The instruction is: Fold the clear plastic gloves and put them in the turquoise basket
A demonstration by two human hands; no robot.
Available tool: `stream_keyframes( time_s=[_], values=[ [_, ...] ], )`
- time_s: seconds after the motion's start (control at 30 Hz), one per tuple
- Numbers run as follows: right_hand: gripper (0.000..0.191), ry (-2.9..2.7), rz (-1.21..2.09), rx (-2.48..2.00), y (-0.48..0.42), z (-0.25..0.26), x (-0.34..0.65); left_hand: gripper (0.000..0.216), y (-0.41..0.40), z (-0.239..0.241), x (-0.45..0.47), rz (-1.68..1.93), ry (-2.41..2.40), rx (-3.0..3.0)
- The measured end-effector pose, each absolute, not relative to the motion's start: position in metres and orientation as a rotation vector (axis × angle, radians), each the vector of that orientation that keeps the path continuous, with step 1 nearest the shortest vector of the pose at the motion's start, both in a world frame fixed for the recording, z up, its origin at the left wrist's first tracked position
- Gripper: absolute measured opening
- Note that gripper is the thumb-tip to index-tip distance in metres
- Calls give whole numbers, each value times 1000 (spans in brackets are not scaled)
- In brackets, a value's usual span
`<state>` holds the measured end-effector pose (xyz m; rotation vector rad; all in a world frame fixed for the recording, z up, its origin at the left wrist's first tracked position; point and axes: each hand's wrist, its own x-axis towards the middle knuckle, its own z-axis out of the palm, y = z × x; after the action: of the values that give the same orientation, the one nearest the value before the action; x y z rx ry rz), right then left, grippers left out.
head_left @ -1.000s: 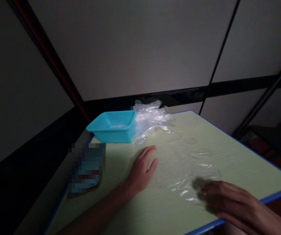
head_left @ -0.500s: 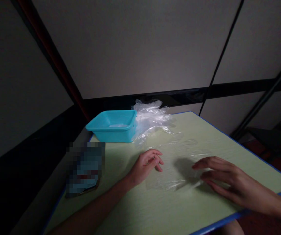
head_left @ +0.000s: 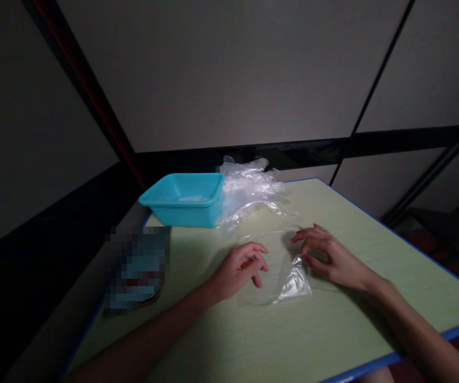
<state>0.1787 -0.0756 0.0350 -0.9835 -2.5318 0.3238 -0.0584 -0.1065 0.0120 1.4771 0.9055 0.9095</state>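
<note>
A thin, clear plastic disposable glove [head_left: 296, 282] lies spread on the table, hard to see against its top. My right hand [head_left: 327, 254] pinches it between thumb and index finger, and the film rises in a crumpled peak beneath the fingertips. At the glove's left edge hovers my left hand [head_left: 240, 268], fingers loosely curled and apart, holding nothing. Whether its fingertips touch the film I cannot tell. Farther back, a pile of similar clear plastic gloves [head_left: 253, 183] rests against a turquoise plastic basin [head_left: 187, 213].
The pale green table [head_left: 213, 346] has a blue edge strip. Along its left side lies a pixelated flat item [head_left: 137, 276]. White panels with a black band [head_left: 305, 149] rise behind the table. A dark piece of furniture [head_left: 449, 229] stands at the right.
My right hand has moved left and away from me, closing thumb and index finger on the glove and lifting part of it into a fold. My left hand has barely moved.
</note>
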Motion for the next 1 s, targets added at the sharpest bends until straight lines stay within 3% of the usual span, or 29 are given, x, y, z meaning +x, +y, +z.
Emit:
stream_keyframes(
  time_s=[1.0],
  values=[
    [19,-2581,119,-1051,-78,22,178,31,-111,21,-63,784,738,1422]
  ],
)
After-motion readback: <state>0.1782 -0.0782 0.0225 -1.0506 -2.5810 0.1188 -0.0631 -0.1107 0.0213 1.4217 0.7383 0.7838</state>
